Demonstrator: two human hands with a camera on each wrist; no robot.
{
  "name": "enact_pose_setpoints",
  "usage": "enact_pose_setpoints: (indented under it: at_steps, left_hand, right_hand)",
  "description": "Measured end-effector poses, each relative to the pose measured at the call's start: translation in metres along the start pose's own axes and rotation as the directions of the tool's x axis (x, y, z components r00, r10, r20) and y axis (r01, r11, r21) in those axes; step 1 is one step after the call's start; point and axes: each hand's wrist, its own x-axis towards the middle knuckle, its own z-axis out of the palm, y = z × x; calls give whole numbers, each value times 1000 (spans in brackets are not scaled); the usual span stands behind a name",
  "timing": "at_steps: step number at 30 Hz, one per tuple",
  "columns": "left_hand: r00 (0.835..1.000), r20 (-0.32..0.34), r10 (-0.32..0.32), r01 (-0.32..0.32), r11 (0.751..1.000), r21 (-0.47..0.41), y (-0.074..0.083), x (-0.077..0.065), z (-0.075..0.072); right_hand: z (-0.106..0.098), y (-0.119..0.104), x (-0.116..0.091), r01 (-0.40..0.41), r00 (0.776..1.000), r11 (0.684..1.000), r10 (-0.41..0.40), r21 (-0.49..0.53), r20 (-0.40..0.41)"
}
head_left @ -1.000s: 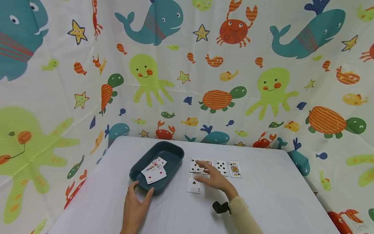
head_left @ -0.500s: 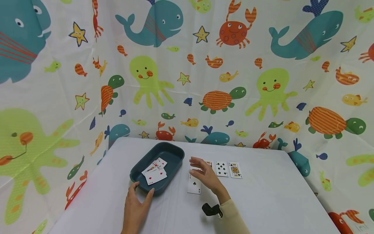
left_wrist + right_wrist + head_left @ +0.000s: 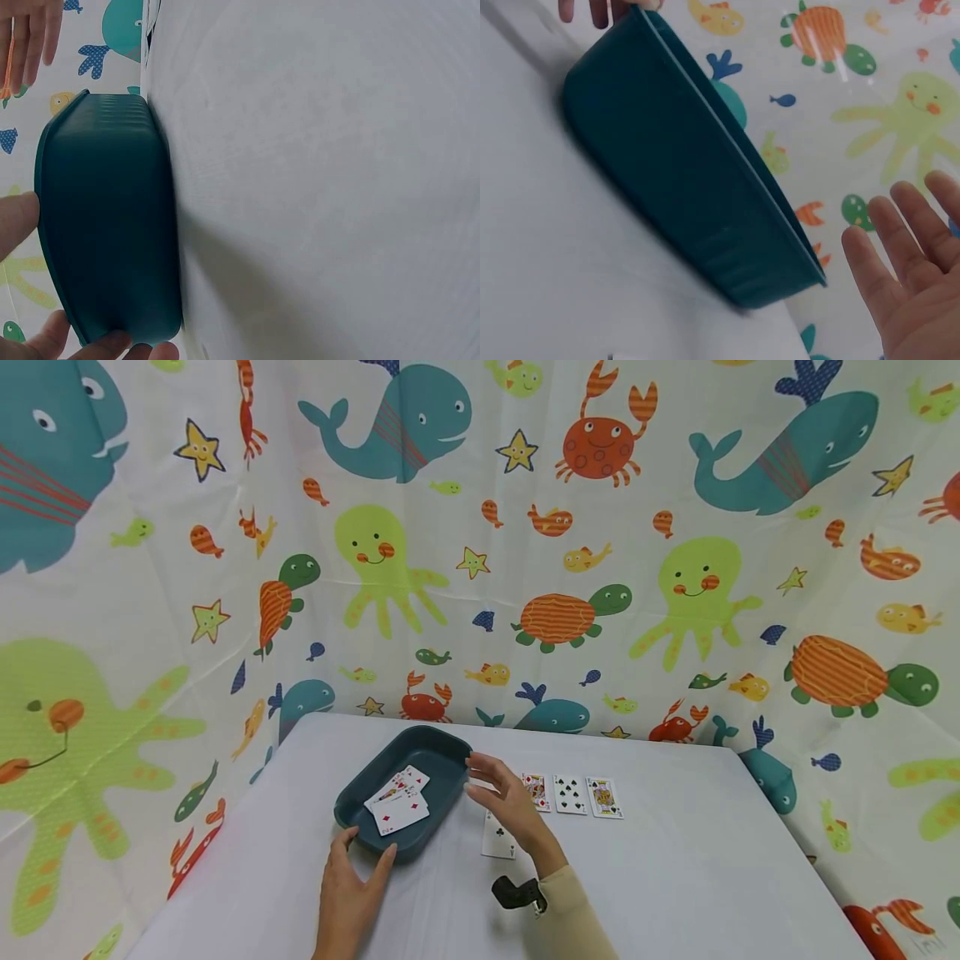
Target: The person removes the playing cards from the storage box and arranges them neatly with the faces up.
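A dark teal plastic tub (image 3: 442, 814) lies on the white table, holding a few playing cards (image 3: 399, 812), the top one showing two red diamonds. My left hand (image 3: 350, 885) holds the tub's near end, thumb on one side of the rim and fingers round the other, as the left wrist view shows. Over the tub's right side, my right hand (image 3: 512, 802) hovers with spread, relaxed fingers and nothing in them. Below it lies a club card (image 3: 498, 842), partly covered. Right of the hand are a red face card (image 3: 536, 792), a spade card (image 3: 570, 795) and a king (image 3: 604, 797).
A curtain (image 3: 450, 602) printed with sea animals hangs behind and at both sides of the table (image 3: 697, 860). A black strap device (image 3: 517, 893) sits on the right wrist, over a beige sleeve (image 3: 570, 914).
My right hand has moved left from above the row of cards to the tub's right edge, uncovering the red face card and hiding the leftmost one. The left hand has stayed at the tub.
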Motion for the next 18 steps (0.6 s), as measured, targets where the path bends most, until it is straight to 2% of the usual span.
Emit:
enact_pose_setpoints:
  at_steps: [6, 18]
  left_hand:
    - [1000, -12, 4, -4, 1000, 4, 1, -1, 0]
    - [999, -21, 25, -26, 1000, -17, 0, -2, 0]
  right_hand:
    - [14, -4, 10, 20, 999, 1000, -20, 20, 27]
    - [48, -4, 29, 27, 994, 996, -18, -88, 110]
